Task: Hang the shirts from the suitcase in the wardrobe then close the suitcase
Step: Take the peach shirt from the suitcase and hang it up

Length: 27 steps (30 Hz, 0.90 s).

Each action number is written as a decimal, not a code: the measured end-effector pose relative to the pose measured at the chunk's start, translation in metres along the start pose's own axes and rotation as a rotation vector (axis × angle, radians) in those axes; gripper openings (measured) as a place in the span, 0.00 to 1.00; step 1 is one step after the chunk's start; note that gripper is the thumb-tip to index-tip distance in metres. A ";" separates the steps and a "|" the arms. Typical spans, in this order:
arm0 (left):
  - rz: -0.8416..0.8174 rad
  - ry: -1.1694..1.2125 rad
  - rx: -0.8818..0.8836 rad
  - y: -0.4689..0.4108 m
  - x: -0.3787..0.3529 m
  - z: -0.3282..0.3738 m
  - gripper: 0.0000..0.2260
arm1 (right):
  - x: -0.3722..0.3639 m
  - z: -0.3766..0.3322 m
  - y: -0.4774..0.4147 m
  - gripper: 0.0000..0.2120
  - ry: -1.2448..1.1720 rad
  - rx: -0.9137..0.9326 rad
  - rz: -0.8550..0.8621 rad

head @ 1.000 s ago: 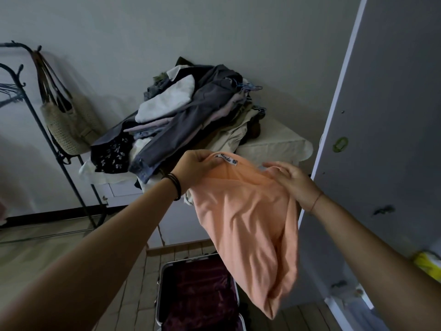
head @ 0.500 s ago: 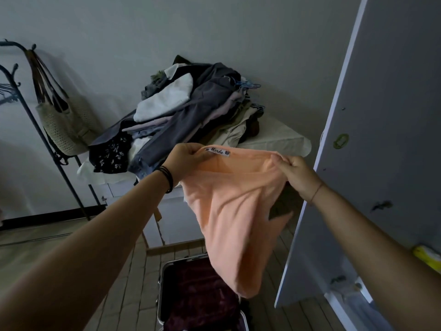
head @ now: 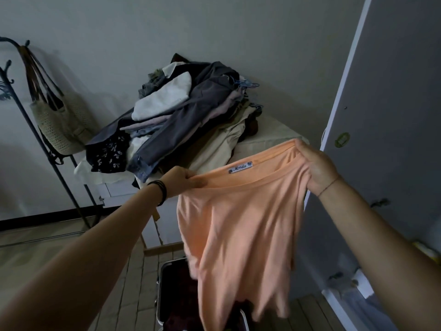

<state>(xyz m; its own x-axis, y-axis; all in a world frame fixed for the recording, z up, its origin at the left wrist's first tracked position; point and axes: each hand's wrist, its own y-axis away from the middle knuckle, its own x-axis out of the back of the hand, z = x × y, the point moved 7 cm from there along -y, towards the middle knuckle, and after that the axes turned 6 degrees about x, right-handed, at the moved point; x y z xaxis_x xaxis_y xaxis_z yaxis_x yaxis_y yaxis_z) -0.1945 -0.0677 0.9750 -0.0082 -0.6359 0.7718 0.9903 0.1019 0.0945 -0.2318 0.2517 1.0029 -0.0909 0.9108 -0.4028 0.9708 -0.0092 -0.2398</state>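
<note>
Fingers (head: 193, 180) of left hand (head: 177, 181) and right hand (head: 319, 166) hold peach shirt (head: 238, 223) neckline taut.

Dim, flat indoor light, cool grey cast. Soft shadow falls right of woven bag (head: 62, 130) on wall (head: 214, 32). Suitcase (head: 159, 290) interior near black. Wide-angle bend: wardrobe door (head: 393, 115) edge leans, corners stretch. Peach shirt (head: 238, 223) hem motion-blurred, neck label (head: 240, 167) sharp.

Wardrobe door (head: 386, 91) hard right, clothes pile (head: 191, 108) ahead — free air leftward up to coat rack (head: 79, 199).
</note>
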 end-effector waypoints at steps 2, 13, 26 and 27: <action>0.057 0.016 0.033 -0.008 0.003 -0.011 0.21 | 0.014 0.000 0.001 0.30 0.017 -0.008 0.040; -0.347 0.871 0.074 -0.025 -0.072 0.052 0.08 | 0.105 -0.017 0.035 0.09 0.177 0.103 0.363; -0.384 0.863 -0.138 -0.039 -0.173 0.204 0.19 | 0.245 -0.038 0.121 0.14 0.357 0.015 0.729; -0.364 0.826 -0.165 -0.039 -0.179 0.215 0.19 | 0.256 -0.043 0.125 0.16 0.377 0.023 0.755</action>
<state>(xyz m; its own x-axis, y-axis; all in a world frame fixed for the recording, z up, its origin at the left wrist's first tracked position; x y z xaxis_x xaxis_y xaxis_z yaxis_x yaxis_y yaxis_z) -0.2614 0.2069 0.9688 -0.2844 -0.9586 0.0114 0.9539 -0.2818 0.1037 -0.1239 0.5013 0.9076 0.6650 0.7333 -0.1415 0.7358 -0.6758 -0.0444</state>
